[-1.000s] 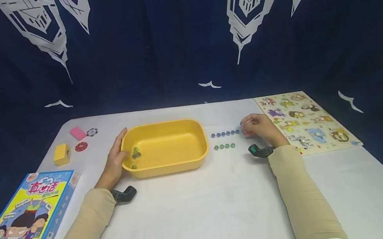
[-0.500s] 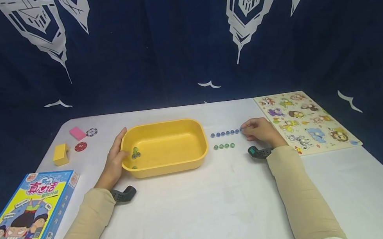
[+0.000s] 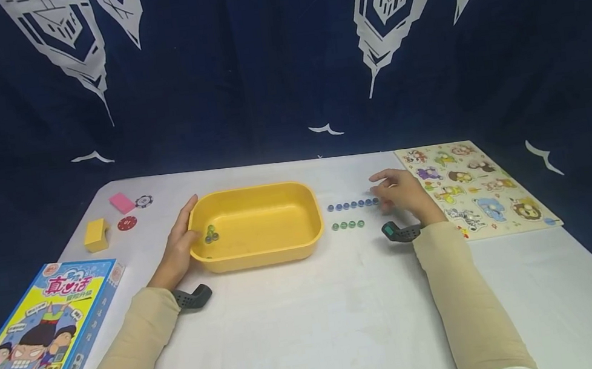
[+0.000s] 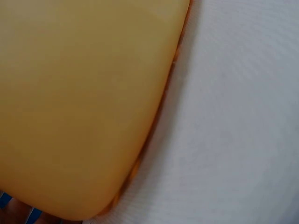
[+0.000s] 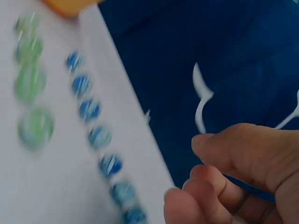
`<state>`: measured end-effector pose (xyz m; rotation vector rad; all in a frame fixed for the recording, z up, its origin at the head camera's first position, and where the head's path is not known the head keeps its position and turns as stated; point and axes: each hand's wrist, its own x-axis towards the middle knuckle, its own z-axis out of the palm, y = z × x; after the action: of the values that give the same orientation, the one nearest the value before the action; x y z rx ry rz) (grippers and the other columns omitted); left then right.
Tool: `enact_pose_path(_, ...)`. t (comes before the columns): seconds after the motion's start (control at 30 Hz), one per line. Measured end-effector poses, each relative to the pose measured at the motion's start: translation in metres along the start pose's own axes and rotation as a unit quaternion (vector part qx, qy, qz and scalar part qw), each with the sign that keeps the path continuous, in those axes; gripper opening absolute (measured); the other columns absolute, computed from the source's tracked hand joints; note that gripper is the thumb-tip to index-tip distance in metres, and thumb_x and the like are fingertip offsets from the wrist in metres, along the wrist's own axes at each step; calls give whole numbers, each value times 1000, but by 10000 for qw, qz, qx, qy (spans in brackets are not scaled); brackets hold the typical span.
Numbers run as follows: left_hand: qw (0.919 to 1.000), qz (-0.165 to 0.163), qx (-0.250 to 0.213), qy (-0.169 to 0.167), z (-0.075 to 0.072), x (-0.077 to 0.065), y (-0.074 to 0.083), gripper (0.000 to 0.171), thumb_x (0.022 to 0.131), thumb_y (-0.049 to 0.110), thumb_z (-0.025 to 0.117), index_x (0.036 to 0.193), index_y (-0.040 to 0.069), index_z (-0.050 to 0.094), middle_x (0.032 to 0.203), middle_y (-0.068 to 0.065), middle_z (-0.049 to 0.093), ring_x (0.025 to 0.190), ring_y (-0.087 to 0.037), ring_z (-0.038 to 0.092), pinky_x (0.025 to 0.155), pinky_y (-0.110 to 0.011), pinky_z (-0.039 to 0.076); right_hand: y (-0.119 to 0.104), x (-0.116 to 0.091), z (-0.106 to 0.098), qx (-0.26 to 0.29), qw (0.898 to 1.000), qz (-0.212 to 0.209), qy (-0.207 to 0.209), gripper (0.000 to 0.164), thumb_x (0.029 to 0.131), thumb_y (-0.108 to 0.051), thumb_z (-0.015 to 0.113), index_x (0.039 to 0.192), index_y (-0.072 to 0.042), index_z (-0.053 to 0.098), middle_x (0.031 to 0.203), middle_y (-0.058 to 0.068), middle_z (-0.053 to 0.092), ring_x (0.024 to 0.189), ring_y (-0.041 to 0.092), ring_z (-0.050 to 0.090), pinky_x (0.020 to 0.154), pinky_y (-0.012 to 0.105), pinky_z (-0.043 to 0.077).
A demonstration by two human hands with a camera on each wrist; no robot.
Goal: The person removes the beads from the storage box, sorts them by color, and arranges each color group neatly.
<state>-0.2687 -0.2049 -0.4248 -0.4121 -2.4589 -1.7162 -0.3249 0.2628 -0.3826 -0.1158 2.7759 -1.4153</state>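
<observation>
My left hand grips the left end of a yellow plastic basin; in the left wrist view the basin's wall fills the left side, with fingertips at the bottom corner. Inside the basin, near that hand, lie several glass marbles. To the basin's right runs a row of several blue marbles, with a shorter row of green marbles in front. My right hand hovers at the right end of the blue row, thumb and fingers apart and holding nothing. In the right wrist view the blue marbles line up beside its fingers.
An animal puzzle board lies to the right of my right hand. At left are a boxed game, a yellow block, a pink block and two chips, one red, one black-and-white. A dark curtain hangs behind.
My right hand lowered a blue marble to the right end of the blue row and let it go; its fingers have since spread and lifted. The left hand stays on the basin.
</observation>
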Motion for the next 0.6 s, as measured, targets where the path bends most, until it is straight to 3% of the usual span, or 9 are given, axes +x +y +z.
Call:
enact_pose_path(0.13, 10000, -4, 9, -13, 0, 1, -2, 79, 86, 2, 36, 161, 11, 13, 167, -6, 11, 153, -25, 7, 124, -48, 7, -27, -3, 5, 208, 9982, -515, -213, 38, 94, -14, 66, 127, 3, 61, 101, 23, 63, 70, 16, 62, 66, 23, 57)
enact_pose_path(0.33, 10000, 41, 12, -8, 0, 3, -6, 79, 85, 1, 36, 160, 10, 13, 167, -7, 11, 153, -26, 8, 124, -48, 7, -68, -10, 30, 408, 9875, -1168, -980, 30, 93, -11, 66, 121, 0, 66, 98, 14, 70, 76, 28, 65, 71, 30, 60)
enact_pose_path(0.47, 10000, 22, 1, 4, 0, 3, -6, 80, 85, 2, 37, 161, 11, 13, 167, -6, 11, 153, -26, 8, 124, -49, 7, -90, -13, 56, 448, 9727, -1563, -1654, 26, 92, -10, 66, 117, 0, 68, 96, 16, 68, 77, 34, 66, 74, 43, 61)
enact_pose_path(0.6, 10000, 9, 38, 3, -1, 2, -4, 80, 85, 2, 36, 161, 12, 12, 167, -7, 11, 153, -27, 8, 124, -50, 7, -106, -13, 81, 258, 9518, -1963, -2342, 23, 93, -7, 65, 113, 2, 69, 102, 19, 69, 80, 29, 65, 78, 46, 60)
